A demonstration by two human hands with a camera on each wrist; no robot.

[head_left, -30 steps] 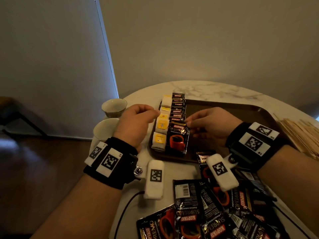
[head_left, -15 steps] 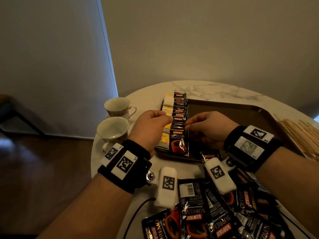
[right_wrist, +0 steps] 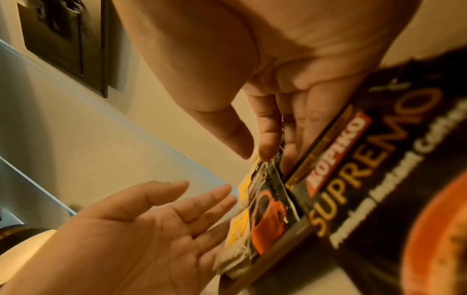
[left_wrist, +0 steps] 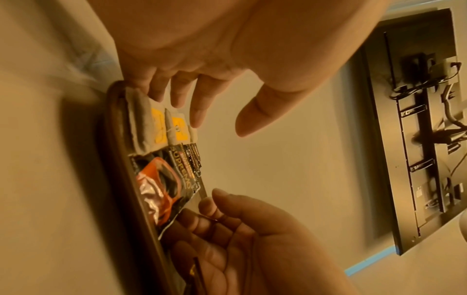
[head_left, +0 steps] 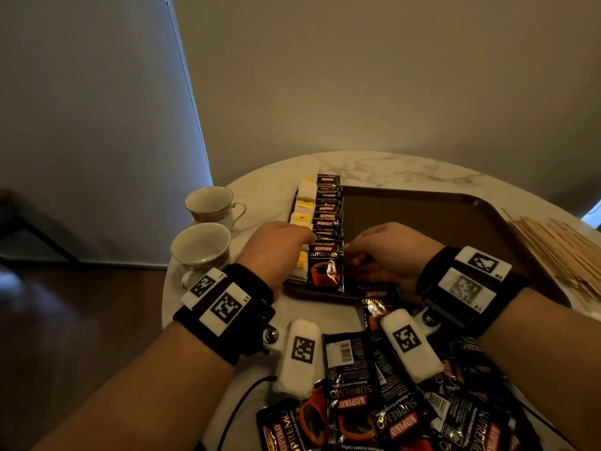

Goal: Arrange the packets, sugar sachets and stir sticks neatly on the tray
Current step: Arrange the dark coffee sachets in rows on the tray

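Note:
A brown tray (head_left: pixel 455 229) holds a row of overlapping black Kopiko coffee packets (head_left: pixel 327 216) and, to its left, a row of white sachets with yellow tags (head_left: pixel 302 216). My left hand (head_left: pixel 305 237) lies over the near sachets, its straight fingers (left_wrist: pixel 197 117) touching them (left_wrist: pixel 156 123) and the thumb held apart. My right hand (head_left: pixel 351 252) is at the right side of the front packet (head_left: pixel 325 268), fingertips (right_wrist: pixel 265 151) against its edge. Neither hand grips anything. Wooden stir sticks (head_left: pixel 559 252) lie in a heap right of the tray.
Several loose coffee packets (head_left: pixel 390 411) are piled on the round marble table near me, one leaning on the tray's front rim (head_left: pixel 377 304). Two teacups (head_left: pixel 208 203) (head_left: pixel 200 249) stand left of the tray. Most of the tray's right part is bare.
My left hand has moved right, from the tray's left edge onto the sachet row. The front coffee packet now sits straighter in its row. My right hand has stayed at the row's right side.

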